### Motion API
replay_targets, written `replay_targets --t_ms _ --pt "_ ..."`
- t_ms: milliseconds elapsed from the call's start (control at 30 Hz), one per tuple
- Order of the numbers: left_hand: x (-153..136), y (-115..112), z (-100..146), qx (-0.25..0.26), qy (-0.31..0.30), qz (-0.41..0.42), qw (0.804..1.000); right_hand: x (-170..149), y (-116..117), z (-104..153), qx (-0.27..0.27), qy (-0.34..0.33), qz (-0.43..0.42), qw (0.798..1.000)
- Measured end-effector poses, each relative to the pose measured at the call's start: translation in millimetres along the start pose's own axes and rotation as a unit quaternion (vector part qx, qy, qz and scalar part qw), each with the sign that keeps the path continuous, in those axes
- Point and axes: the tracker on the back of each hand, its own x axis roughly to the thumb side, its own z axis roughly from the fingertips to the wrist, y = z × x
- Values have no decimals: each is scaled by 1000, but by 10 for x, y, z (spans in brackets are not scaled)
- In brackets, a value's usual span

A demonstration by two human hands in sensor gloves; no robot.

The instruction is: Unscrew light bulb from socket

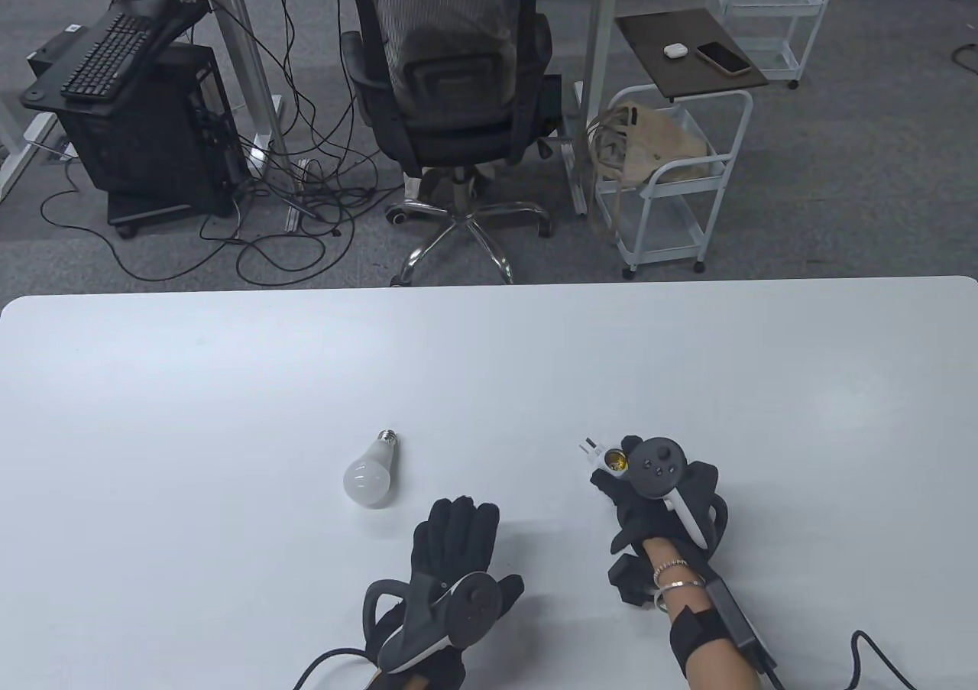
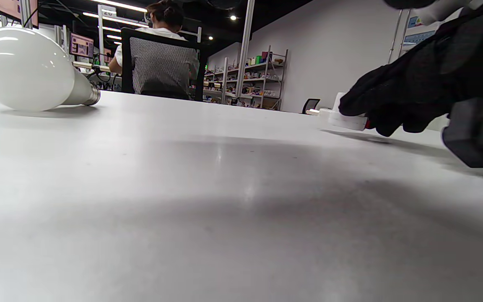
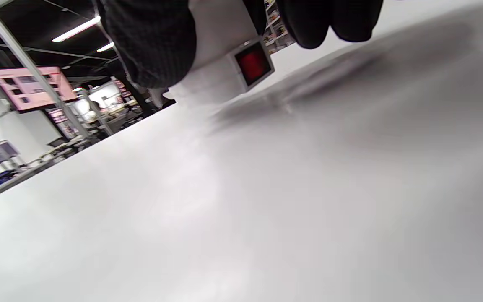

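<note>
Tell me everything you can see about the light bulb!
The light bulb is out of its socket, lying on its side on the white table. It has a round, frosted white dome, a white neck and a silver screw base pointing away from the person. Nothing touches it; the left hand lies flat nearby.

Table: I look down on a white table (image 1: 229,384) with rounded far corners.
Floor: grey carpet (image 1: 856,186), black cables (image 1: 306,147) tangled beside a white desk leg.
Seating: a black mesh office chair (image 1: 451,86) on a chrome base, a person seated in it, back to me.
Left: a black stand carrying a keyboard (image 1: 107,56).
Right: a white wire cart (image 1: 672,178) holding a beige bag, a phone and earbud case on its dark top.
Beyond: my left wrist camera shows a pale wall (image 2: 333,50), stocked shelving (image 2: 262,75), ceiling strip lights (image 2: 120,6).
</note>
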Motion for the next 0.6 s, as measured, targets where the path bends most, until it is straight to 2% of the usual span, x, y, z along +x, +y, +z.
replay_targets --t_ms 267,600 --pt "-31 2 -9 -5 8 4 1000 71 40 -298 -1 48 -11 999" --pt "-29 8 -10 -14 9 3 1000 62 61 -377 31 56 -13 998"
